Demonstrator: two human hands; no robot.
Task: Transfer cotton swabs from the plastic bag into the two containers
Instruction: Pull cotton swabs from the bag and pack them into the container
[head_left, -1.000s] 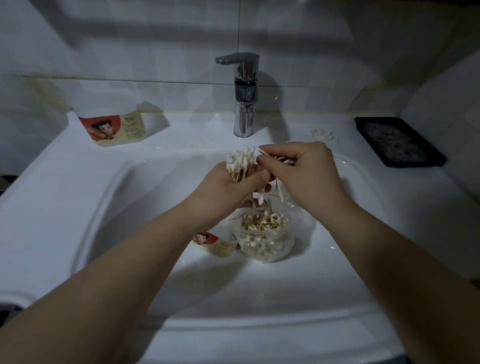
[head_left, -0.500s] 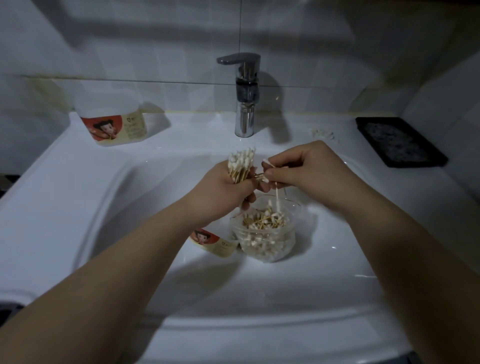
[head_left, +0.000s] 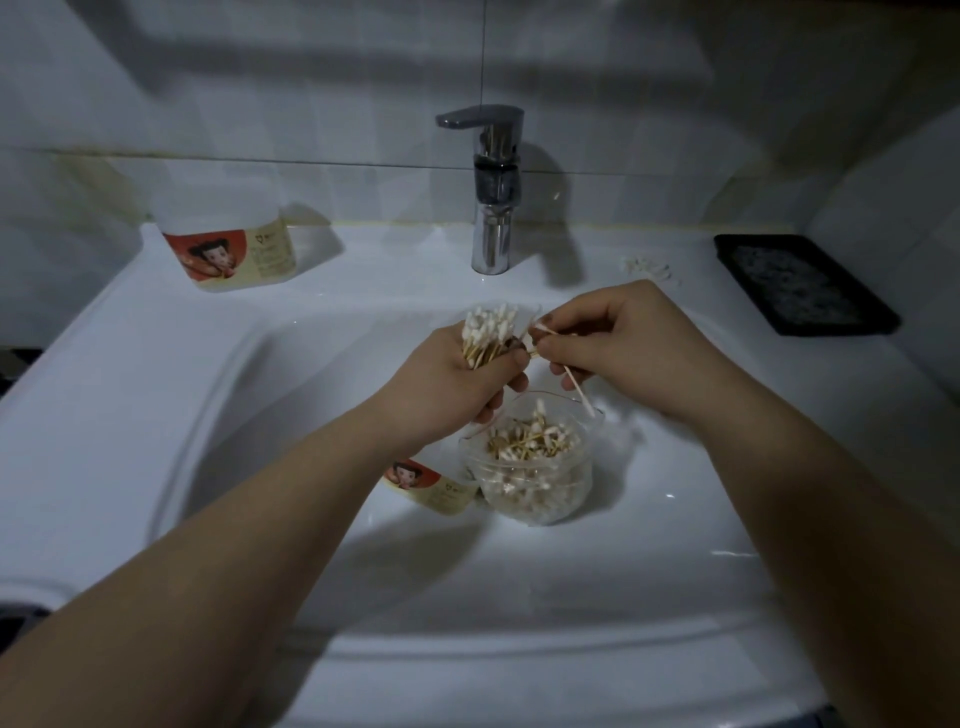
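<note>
My left hand (head_left: 457, 379) grips a bundle of cotton swabs (head_left: 488, 332) upright, white tips pointing up, above the sink basin. Beside it, my right hand (head_left: 618, 343) pinches a few loose swabs (head_left: 574, 382); one hangs down toward the clear plastic bag of swabs (head_left: 535, 467) that sits open in the basin. A labelled container (head_left: 431, 480) lies in the basin left of the bag, partly hidden by my left forearm. A second labelled container (head_left: 228, 249) stands on the sink ledge at the back left.
The white sink (head_left: 130, 395) fills the view, with a chrome tap (head_left: 493, 192) at the back centre. A black tray (head_left: 802, 283) lies on the ledge at the right. A small white scrap (head_left: 644, 266) lies near the tap.
My right hand has moved slightly down and right from the bundle, and a swab now hangs from it over the bag. My left hand has kept hold of its bundle.
</note>
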